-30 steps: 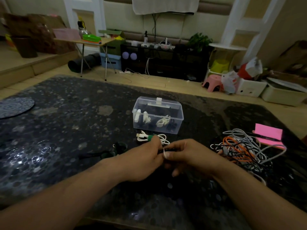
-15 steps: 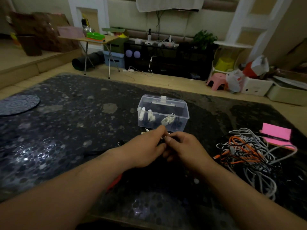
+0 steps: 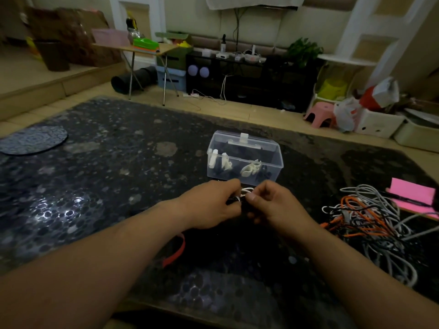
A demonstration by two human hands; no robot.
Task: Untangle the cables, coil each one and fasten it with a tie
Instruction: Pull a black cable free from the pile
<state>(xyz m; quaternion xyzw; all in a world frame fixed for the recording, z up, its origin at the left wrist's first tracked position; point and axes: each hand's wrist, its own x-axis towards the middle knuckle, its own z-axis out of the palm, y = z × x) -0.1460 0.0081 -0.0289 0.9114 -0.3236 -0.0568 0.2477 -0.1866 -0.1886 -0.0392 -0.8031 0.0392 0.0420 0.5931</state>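
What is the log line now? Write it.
left hand: pinches cable | right hand: pinches cable | tangle: right, untouched | box: closed, behind hands

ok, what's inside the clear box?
Through the clear box wall: several small white pieces and dark ones, likely ties. Lid is shut; what lies behind them or at the bottom is hidden.

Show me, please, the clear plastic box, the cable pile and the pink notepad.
clear plastic box [image 3: 261,150]: head view, its lid
cable pile [image 3: 370,224]: head view, its middle
pink notepad [image 3: 411,189]: head view, top sheet

Dim and soft, glare on the table [image 3: 71,211], wide-angle bowed edges
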